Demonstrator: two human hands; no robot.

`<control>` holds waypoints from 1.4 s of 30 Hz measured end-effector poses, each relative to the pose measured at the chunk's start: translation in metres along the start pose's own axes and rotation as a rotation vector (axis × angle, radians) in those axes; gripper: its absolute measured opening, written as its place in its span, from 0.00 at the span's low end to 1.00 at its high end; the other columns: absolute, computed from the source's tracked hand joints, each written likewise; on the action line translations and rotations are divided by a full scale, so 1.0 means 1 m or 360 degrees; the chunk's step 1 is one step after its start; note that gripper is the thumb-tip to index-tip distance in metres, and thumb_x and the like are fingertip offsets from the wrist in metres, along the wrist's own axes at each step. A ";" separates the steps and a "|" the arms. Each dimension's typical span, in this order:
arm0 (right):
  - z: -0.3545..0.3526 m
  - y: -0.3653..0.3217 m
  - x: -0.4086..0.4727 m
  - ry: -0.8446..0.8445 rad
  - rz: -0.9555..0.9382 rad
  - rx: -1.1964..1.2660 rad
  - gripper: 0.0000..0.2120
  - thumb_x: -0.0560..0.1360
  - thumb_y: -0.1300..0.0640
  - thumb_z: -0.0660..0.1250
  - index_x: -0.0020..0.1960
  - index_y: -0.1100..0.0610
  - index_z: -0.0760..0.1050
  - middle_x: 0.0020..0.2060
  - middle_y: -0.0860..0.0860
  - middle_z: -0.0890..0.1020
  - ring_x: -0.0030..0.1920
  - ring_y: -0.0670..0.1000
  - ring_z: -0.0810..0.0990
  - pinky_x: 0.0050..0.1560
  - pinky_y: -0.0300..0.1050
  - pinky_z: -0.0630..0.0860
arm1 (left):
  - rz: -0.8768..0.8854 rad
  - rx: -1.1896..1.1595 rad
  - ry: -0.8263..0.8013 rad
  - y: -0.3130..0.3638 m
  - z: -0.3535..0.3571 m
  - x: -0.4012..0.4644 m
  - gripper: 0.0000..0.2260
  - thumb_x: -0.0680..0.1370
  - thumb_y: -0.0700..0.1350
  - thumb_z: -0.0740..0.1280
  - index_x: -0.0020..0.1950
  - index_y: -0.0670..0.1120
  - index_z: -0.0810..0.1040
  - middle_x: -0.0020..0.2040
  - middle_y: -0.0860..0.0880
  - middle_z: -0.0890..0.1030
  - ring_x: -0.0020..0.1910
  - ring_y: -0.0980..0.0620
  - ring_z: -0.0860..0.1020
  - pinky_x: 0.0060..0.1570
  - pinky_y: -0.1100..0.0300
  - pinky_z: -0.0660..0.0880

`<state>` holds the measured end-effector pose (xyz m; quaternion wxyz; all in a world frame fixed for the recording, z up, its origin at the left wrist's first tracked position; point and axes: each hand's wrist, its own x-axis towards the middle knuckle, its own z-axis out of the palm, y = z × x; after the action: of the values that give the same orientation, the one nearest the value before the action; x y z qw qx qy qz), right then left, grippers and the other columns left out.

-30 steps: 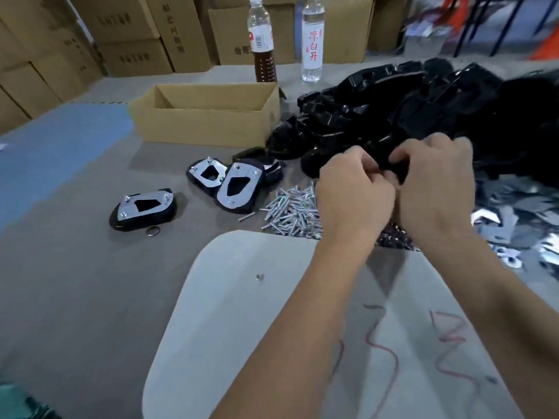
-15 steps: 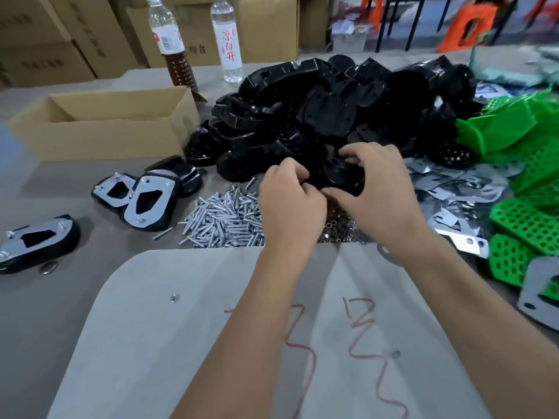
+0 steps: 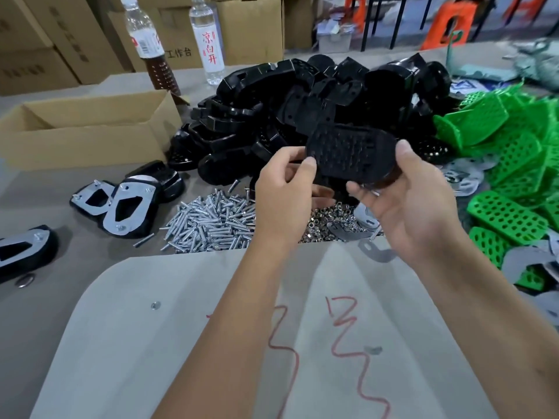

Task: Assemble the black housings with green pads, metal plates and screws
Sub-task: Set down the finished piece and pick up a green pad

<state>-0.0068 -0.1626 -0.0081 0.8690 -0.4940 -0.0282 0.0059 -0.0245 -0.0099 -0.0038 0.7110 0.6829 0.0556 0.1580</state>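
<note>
Two bare forearms, no sleeves, grips ringless.

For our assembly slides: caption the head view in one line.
Both hands, left hand and right hand, hold a studded black plastic housing above piled silver screws.

- black housing [image 3: 351, 154]: near end covered by the right hand [image 3: 414, 204] and left hand [image 3: 284, 189]; underside out of sight.
- pile of nuts [image 3: 329, 220]: partly behind both wrists.
- finished housing [image 3: 21, 252]: cut off by the left edge.
- green pads [image 3: 514, 164]: heap runs off the right edge.
- brown bottle [image 3: 151, 46], clear bottle [image 3: 208, 40]: caps cut by the top edge.
- orange stools [image 3: 444, 22]: blurred.
- metal plates [image 3: 375, 252]: some buried under pads.
</note>
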 end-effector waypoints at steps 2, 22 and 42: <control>-0.007 0.003 0.002 0.0097 0.0042 -0.0038 0.17 0.88 0.56 0.53 0.61 0.65 0.78 0.61 0.65 0.83 0.54 0.61 0.84 0.43 0.50 0.82 | -0.0105 -0.0191 -0.0077 0.001 0.000 0.000 0.07 0.83 0.35 0.63 0.55 0.40 0.80 0.42 0.44 0.84 0.33 0.48 0.83 0.34 0.57 0.82; -0.017 -0.006 0.001 0.0308 -0.0613 -0.1423 0.24 0.86 0.48 0.59 0.33 0.54 0.69 0.27 0.45 0.70 0.31 0.43 0.66 0.35 0.44 0.64 | 0.0039 0.0494 -0.0301 -0.002 0.028 -0.023 0.10 0.79 0.49 0.74 0.47 0.44 0.79 0.36 0.46 0.83 0.37 0.45 0.83 0.42 0.45 0.82; -0.106 -0.090 -0.021 0.0244 0.0066 -0.2725 0.33 0.72 0.51 0.81 0.73 0.52 0.71 0.63 0.55 0.80 0.66 0.60 0.76 0.64 0.57 0.75 | -0.0308 0.0327 -0.0192 -0.006 0.124 -0.023 0.04 0.78 0.42 0.71 0.49 0.52 0.82 0.48 0.48 0.86 0.50 0.45 0.84 0.54 0.47 0.83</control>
<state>-0.0233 -0.3002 0.0138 0.1962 -0.9789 0.0447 -0.0349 -0.0094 -0.1349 -0.0051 0.6515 0.7517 0.0944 0.0409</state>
